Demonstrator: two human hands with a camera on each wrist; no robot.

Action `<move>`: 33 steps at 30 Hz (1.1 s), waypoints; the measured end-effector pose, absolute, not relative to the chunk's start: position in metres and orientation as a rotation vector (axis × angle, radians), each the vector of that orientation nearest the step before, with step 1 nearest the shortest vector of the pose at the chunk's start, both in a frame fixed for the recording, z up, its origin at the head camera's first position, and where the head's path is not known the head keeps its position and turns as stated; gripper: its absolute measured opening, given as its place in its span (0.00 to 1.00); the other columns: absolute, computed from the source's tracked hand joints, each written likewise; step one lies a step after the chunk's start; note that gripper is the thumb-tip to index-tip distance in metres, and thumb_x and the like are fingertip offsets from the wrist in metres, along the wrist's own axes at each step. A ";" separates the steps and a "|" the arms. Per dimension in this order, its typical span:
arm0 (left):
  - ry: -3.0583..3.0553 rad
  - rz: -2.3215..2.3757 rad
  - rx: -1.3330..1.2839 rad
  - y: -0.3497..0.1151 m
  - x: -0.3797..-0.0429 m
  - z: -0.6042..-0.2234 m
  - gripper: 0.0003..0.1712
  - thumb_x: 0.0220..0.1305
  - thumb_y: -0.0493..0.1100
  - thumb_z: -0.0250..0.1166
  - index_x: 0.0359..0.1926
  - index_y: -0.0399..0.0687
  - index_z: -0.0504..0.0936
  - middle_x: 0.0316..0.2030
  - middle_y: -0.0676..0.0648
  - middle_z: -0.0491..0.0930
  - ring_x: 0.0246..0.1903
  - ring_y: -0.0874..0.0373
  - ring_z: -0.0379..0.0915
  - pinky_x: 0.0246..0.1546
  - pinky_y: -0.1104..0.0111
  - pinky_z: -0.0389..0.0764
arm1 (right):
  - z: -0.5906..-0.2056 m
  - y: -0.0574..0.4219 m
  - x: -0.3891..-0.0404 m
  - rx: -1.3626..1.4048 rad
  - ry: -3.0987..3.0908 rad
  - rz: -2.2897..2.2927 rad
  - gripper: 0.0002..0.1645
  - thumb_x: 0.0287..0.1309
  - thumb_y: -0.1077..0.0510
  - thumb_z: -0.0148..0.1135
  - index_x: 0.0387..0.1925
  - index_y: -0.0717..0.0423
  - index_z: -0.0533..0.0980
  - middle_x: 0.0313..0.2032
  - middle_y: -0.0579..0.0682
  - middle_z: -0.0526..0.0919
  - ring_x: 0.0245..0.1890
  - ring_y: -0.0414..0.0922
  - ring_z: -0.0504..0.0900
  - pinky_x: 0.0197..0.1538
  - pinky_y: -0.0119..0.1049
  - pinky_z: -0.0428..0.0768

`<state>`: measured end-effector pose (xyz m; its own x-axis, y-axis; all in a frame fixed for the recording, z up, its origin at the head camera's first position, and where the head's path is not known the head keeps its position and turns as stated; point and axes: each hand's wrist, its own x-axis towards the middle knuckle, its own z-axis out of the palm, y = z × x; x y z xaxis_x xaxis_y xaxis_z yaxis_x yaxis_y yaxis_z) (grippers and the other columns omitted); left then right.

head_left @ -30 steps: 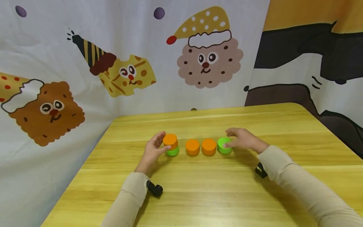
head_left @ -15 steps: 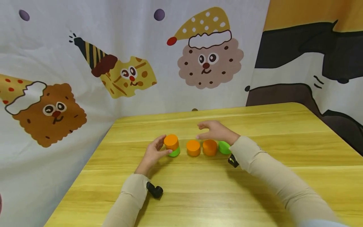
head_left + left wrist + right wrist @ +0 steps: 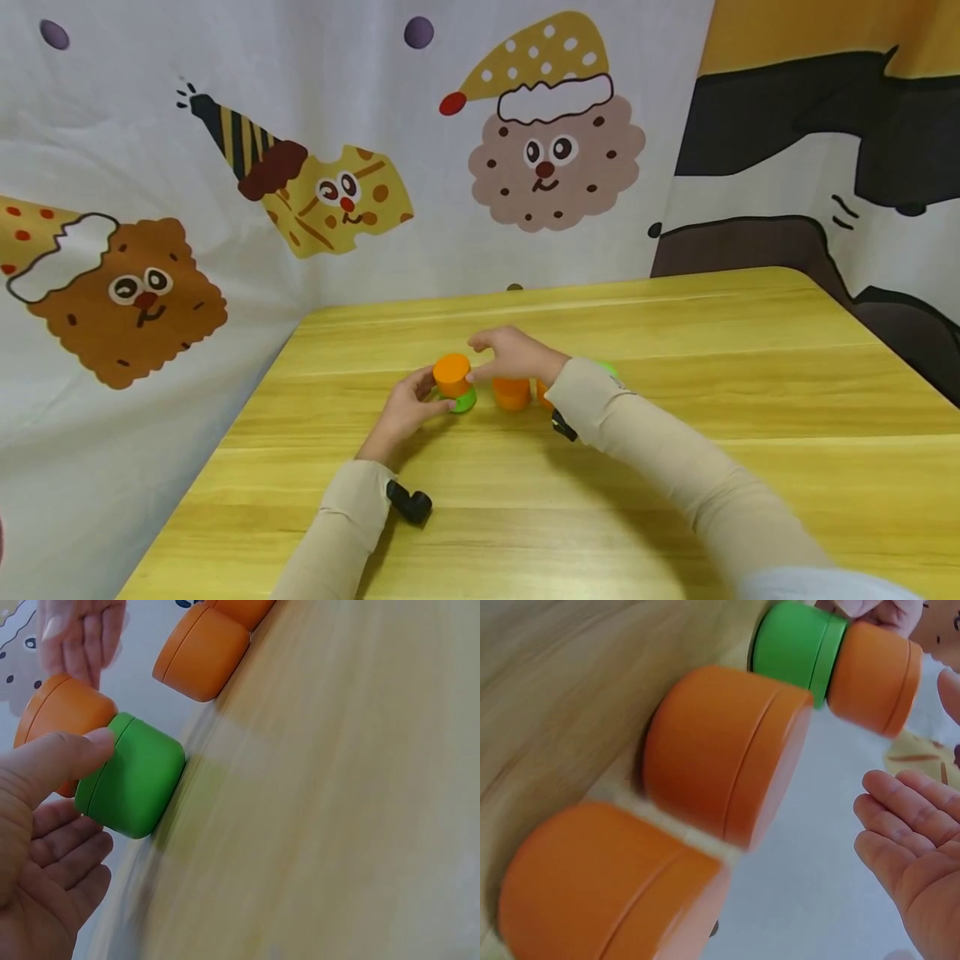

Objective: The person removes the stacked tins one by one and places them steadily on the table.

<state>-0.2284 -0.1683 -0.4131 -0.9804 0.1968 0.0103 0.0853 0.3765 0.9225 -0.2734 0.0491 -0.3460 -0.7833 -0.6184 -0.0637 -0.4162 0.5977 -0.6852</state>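
The left hand (image 3: 401,417) has thumb and fingers round a squat green plastic cylinder (image 3: 139,780) on the table (image 3: 600,517), a matching orange cylinder (image 3: 452,375) off-centre atop it. The right hand (image 3: 517,354), fingers relaxed, seems touching from overhead; its wrist view shows a gap.

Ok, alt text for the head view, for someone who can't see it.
A left hand curves round a green cylinder with an orange cylinder off-centre on top; a right hand is close. Two more orange cylinders and another green cylinder, partly hidden by the right hand and arm, sit on a wooden table.
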 end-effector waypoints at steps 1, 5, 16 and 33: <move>2.516 1.680 0.257 -0.167 -0.226 -0.410 0.37 0.51 0.35 0.70 0.62 0.37 0.67 0.59 0.36 0.70 0.61 0.44 0.63 0.64 0.54 0.61 | -0.346 0.046 -0.273 -0.855 2.537 -0.957 0.40 0.53 0.47 0.66 0.63 0.59 0.65 0.60 0.56 0.71 0.60 0.52 0.69 0.61 0.46 0.69; 2.536 1.659 0.281 -0.161 -0.220 -0.397 0.33 0.53 0.32 0.68 0.60 0.31 0.68 0.56 0.32 0.71 0.59 0.39 0.65 0.62 0.50 0.63 | -0.345 0.037 -0.271 -0.899 2.552 -0.903 0.40 0.53 0.48 0.66 0.63 0.62 0.64 0.59 0.57 0.71 0.60 0.51 0.70 0.61 0.45 0.70; 2.576 1.633 0.239 -0.165 -0.232 -0.421 0.32 0.52 0.35 0.69 0.60 0.40 0.71 0.56 0.39 0.74 0.57 0.46 0.69 0.60 0.54 0.68 | -0.351 0.029 -0.273 -0.923 2.558 -0.877 0.41 0.52 0.48 0.67 0.63 0.64 0.64 0.59 0.58 0.72 0.59 0.52 0.70 0.60 0.45 0.71; 2.610 1.622 0.236 -0.164 -0.233 -0.421 0.31 0.52 0.34 0.69 0.58 0.37 0.72 0.55 0.36 0.74 0.57 0.45 0.69 0.60 0.54 0.68 | -0.357 0.025 -0.273 -0.941 2.543 -0.916 0.30 0.53 0.49 0.66 0.56 0.57 0.72 0.50 0.49 0.79 0.44 0.42 0.76 0.50 0.36 0.76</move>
